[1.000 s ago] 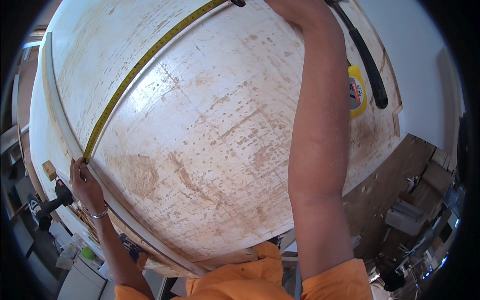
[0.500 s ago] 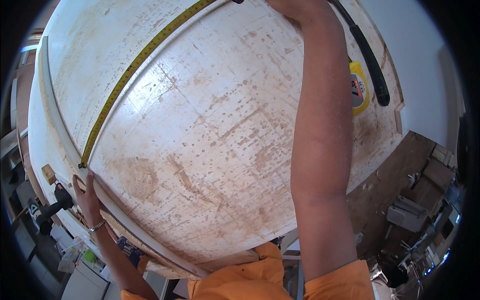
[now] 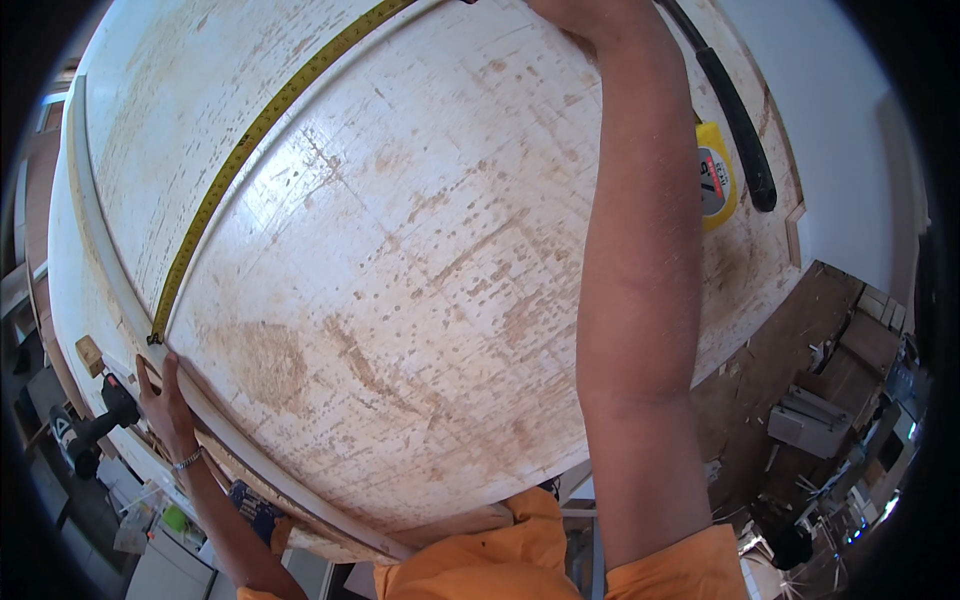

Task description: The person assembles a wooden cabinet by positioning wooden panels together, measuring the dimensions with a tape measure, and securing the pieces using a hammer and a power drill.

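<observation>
My left hand (image 3: 166, 408) rests on the pale curved edge strip (image 3: 225, 428) at the left of a worn white board (image 3: 400, 250). Its visible fingers are apart, just below the hooked end of a yellow tape measure blade (image 3: 240, 150). The blade stretches across the board to the top of the picture, alongside a thin pale line. My right arm reaches far over the board; of my right hand (image 3: 570, 14) only the back part shows, its fingers out of view. Beside that forearm lies the yellow and grey tape measure case (image 3: 712, 180), partly covered by the arm.
A black-handled tool (image 3: 738, 130) lies along the board's right side. A cordless drill (image 3: 95, 425) and a small wood block (image 3: 89, 355) are beyond the left edge. Boxes and scraps (image 3: 815, 415) cover the floor at right.
The view has shifted slightly, so the board, tape and left hand appear a little farther left. Both hands keep nearly the same places on the board.
</observation>
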Available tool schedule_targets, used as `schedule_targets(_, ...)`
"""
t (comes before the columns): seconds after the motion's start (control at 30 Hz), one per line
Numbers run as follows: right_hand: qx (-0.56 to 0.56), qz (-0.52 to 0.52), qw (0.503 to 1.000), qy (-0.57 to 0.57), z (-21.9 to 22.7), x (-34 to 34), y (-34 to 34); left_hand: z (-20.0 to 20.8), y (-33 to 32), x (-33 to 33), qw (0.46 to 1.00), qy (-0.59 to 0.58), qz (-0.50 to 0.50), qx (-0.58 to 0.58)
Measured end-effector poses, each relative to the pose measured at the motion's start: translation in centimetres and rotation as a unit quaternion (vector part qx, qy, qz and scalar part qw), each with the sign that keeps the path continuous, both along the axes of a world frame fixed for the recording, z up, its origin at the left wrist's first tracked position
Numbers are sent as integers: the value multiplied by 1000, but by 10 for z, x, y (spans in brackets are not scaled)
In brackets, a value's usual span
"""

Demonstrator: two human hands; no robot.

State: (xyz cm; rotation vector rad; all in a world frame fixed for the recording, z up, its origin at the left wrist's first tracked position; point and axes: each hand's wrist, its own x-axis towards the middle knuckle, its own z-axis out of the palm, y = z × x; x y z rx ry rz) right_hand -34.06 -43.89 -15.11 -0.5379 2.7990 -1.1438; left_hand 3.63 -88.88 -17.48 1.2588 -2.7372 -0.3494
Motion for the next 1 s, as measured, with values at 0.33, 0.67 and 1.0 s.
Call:
schedule_targets(0.33,3,13,1000,5,-1,-4,1,0,0,2,999,-28,-3,-37)
schedule_targets(0.67,18,11,1000,4,-9,-13,1,-2,-1,1,999,-9,-16,-26)
schedule_targets(1.0,24,18,1000,1,-2,-9,3,4,5,-5,999,-46,0,-27)
